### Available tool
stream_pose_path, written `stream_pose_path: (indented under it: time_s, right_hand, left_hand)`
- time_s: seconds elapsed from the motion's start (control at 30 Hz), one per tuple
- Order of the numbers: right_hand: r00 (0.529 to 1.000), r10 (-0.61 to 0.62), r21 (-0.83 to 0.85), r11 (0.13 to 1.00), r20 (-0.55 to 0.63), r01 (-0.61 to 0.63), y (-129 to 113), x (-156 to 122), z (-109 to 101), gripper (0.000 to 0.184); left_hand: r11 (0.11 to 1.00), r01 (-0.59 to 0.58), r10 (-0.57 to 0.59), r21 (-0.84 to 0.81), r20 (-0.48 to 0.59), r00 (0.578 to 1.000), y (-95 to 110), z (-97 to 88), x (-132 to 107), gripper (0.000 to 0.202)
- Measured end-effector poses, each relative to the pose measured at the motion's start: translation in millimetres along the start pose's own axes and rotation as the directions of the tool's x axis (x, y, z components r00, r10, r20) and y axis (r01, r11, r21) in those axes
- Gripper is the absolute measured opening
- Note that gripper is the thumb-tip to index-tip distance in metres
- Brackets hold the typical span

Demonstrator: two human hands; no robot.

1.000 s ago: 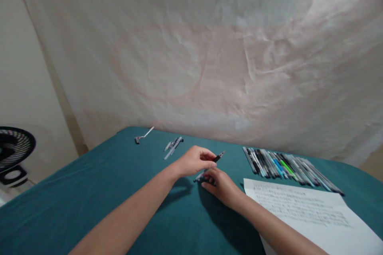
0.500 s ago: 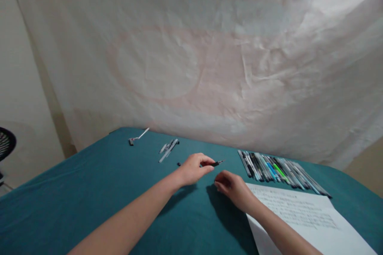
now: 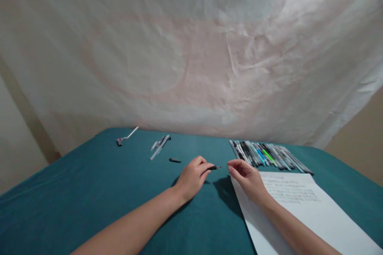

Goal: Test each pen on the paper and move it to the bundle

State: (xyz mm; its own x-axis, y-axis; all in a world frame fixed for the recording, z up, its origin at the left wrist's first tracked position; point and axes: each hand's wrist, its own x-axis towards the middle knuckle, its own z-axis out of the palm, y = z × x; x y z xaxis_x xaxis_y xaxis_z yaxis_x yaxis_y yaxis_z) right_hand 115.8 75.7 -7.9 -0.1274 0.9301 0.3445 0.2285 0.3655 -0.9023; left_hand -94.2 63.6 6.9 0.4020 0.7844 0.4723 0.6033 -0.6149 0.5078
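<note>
My left hand (image 3: 193, 177) is closed around a black pen (image 3: 213, 167) whose bare tip points right. Just past that tip, my right hand (image 3: 245, 177) hovers over the corner of a written sheet with thumb and forefinger pinched together; what they hold, if anything, is too small to make out. A black pen cap (image 3: 175, 160) lies on the green cloth beyond my left hand. Beneath my right forearm spreads the white paper (image 3: 317, 223) covered with lines of handwriting.
A long row of pens (image 3: 271, 155), with a green and a blue one among them, lies behind the paper. Several pen parts (image 3: 160, 147) rest at the back left. Farther left is a small grey item with a white stick (image 3: 127, 136). A wrinkled pale sheet (image 3: 191, 48) hangs behind the table.
My right hand has lifted and moved right, away from the pen tip. The left hand still grips the pen, and the black cap behind it shows fully. The view has shifted slightly right.
</note>
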Motion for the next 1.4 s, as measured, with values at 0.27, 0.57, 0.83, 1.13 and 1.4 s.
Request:
stream_pose_path:
  time_s: [0.27, 0.57, 0.83, 1.13, 1.4]
  right_hand:
    - [0.996, -0.055, -0.023, 0.998, 0.074, 0.057, 5.9, -2.7, 3.0, 0.023]
    - [0.988, -0.073, -0.091, 0.992, 0.140, 0.086, 3.2, -4.7, 4.7, 0.020]
    - [0.981, -0.075, -0.124, 0.987, 0.180, 0.098, -0.5, -6.9, 6.6, 0.019]
    - [0.977, -0.109, -0.306, 0.938, 0.182, 0.161, -7.1, -8.6, 6.3, 0.025]
    - [0.979, -0.056, -0.239, 0.966, 0.196, 0.103, -10.4, -10.3, 9.0, 0.026]
  left_hand:
    - [0.996, -0.047, 0.046, 0.077, 0.006, 0.999, -4.0, 4.5, -1.2, 0.026]
    - [0.993, -0.074, 0.072, 0.089, 0.026, 0.997, -1.7, 4.2, -1.5, 0.026]
    - [0.993, -0.101, 0.099, 0.062, 0.046, 0.994, 0.3, 3.8, -1.2, 0.026]
    - [0.987, -0.163, 0.162, 0.003, 0.067, 0.984, 1.3, 1.1, -1.1, 0.028]
    - [0.986, -0.162, 0.158, 0.050, 0.066, 0.985, 2.6, 2.4, -1.7, 0.028]
